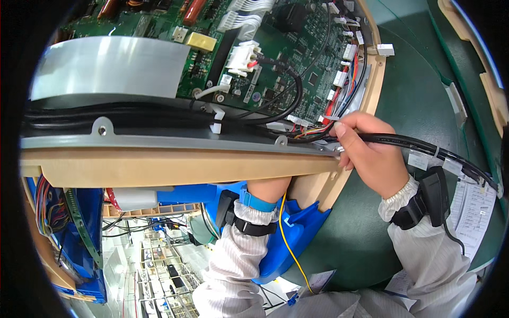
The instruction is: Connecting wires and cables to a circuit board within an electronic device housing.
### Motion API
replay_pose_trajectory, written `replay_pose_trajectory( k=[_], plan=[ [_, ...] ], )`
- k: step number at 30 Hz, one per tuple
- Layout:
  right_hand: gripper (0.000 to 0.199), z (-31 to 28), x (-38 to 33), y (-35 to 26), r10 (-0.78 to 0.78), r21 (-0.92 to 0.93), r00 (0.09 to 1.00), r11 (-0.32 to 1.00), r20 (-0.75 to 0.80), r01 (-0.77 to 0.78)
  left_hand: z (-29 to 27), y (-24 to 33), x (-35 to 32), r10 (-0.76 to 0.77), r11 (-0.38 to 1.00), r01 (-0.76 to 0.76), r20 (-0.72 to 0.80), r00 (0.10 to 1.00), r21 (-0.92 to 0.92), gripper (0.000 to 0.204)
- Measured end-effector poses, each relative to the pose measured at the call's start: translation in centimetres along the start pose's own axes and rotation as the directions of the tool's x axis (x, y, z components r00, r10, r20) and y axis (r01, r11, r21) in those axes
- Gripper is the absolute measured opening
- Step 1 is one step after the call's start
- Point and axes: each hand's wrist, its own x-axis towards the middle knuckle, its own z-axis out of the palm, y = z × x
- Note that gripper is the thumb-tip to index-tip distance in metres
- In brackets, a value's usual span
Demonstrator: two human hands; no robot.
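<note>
R hand (371, 151) pinched on blk cables (405, 141) at grey tray (169, 140) corner, prob. steadying them over the rim; L hand hidden under beige frame (132, 167), grip can't tell.

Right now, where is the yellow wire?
In the head view, the yellow wire runs at lower centre, right of the left sleeve, crossing a blue part.

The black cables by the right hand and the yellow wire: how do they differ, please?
The black cables are thick and bundled; the yellow wire is thin and single. The cables run sideways at the right hand; the wire runs downward beside the left sleeve. Both curve.
</note>
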Motion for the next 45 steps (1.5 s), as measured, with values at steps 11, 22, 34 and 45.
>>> replay_pose_trajectory(
  k=[11,22,34,45],
  plan=[
    [0.006,-0.3,0.1,1.1,-0.111,-0.132,0.994,0.985,-0.002,0.110,-0.9,0.0,-0.2,-0.073,0.993,0.074,0.013,0.997,-0.089,0.036],
    [0.010,-0.9,0.2,0.8,-0.046,-0.052,0.996,0.997,0.071,0.049,-0.5,-0.1,0.1,-0.026,0.989,0.037,-0.074,0.997,0.146,0.032],
    [0.017,-0.6,0.1,0.2,-0.024,0.066,0.999,0.998,0.021,0.022,0.2,-0.1,0.3,-0.023,0.999,0.029,-0.182,0.983,0.028,0.032],
    [0.023,-1.8,0.4,-0.2,-0.003,0.135,0.985,0.991,0.172,-0.020,0.6,-0.1,0.2,-0.060,0.998,0.057,-0.233,0.971,-0.022,0.031]
  ],
)
